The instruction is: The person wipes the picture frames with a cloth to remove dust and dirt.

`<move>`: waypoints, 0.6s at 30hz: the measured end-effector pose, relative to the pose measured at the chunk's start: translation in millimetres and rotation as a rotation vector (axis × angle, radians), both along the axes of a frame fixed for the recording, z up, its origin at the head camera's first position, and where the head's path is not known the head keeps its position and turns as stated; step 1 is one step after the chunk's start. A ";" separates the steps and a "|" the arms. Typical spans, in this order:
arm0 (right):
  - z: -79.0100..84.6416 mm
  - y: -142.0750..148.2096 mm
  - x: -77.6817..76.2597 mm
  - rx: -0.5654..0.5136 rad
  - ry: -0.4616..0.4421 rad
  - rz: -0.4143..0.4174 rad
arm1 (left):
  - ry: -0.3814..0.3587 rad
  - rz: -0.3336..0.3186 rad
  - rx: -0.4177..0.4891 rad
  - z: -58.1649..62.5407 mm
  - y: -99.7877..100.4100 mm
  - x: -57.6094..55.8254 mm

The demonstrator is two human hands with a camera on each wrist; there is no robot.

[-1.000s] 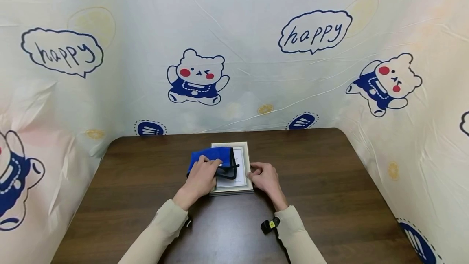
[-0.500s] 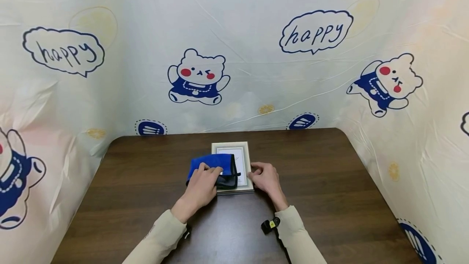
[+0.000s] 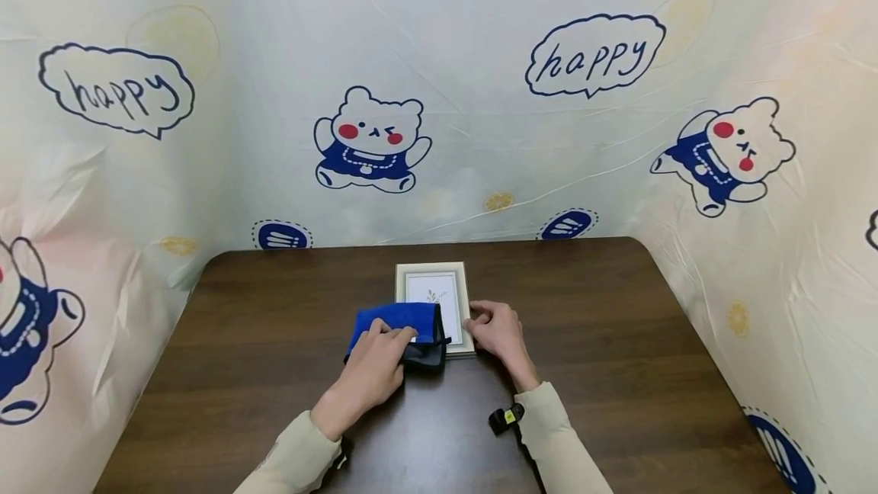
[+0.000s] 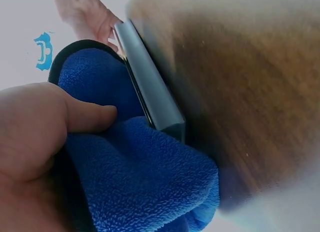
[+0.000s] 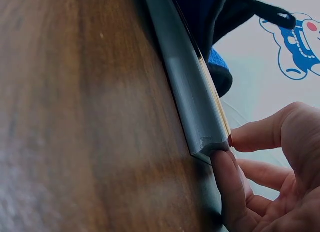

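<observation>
A picture frame point(image 3: 418, 274) with a pale border and a small plant print lies flat on the table. My left hand point(image 3: 373, 368) grips a folded blue cloth point(image 3: 418, 319) with black edging over the frame's near left part. In the left wrist view the thumb lies along the plush cloth point(image 4: 150, 177), which hangs past the frame's grey side point(image 4: 152, 87). At the frame's right edge my right hand point(image 3: 499, 332) pinches the border. The right wrist view has its thumb and finger at a corner of the frame's side point(image 5: 187, 87). Cloth and hand hide the print's lower left.
The brown wooden table point(image 3: 590, 372) extends around the frame on every side. A pale curtain point(image 3: 480, 143) printed with bears and "happy" bubbles rises behind the table and along both sides. A black wrist camera point(image 3: 506, 418) sits at the right cuff.
My left hand has drawn the blue cloth down the frame toward me, past its near edge. More of the print shows at the top. The right hand stays at the frame's right edge.
</observation>
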State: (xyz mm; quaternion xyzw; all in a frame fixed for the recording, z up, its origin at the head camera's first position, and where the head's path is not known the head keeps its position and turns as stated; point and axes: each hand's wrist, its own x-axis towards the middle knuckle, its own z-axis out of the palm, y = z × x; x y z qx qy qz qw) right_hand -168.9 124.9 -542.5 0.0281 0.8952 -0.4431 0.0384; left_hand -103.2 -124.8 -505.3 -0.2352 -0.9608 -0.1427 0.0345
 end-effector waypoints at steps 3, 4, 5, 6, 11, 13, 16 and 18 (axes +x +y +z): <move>0.3 -1.3 -0.4 0.001 0.000 -0.001 | -0.012 0.007 0.019 2.2 -1.2 5.0; 0.5 -1.1 -0.4 0.001 0.001 -0.001 | -0.016 0.007 0.027 3.3 -1.2 6.0; 0.5 -1.0 -0.3 0.002 0.002 -0.001 | -0.020 0.006 0.034 4.0 -1.6 6.6; 0.6 -1.0 -0.4 0.004 0.003 0.000 | -0.024 0.004 0.042 4.7 -2.0 7.2; 1.2 -1.0 0.3 -0.007 0.000 0.005 | -0.073 0.011 0.077 8.7 -6.5 10.2; 0.8 -0.6 0.0 -0.015 -0.003 0.010 | -0.089 0.021 0.088 11.0 -8.0 12.7; 0.3 0.0 -0.8 -0.020 -0.005 0.013 | -0.095 0.031 0.129 13.5 -8.0 19.5; -0.2 -1.0 -1.8 -0.015 0.001 0.014 | -0.079 0.030 0.170 14.7 -5.5 26.5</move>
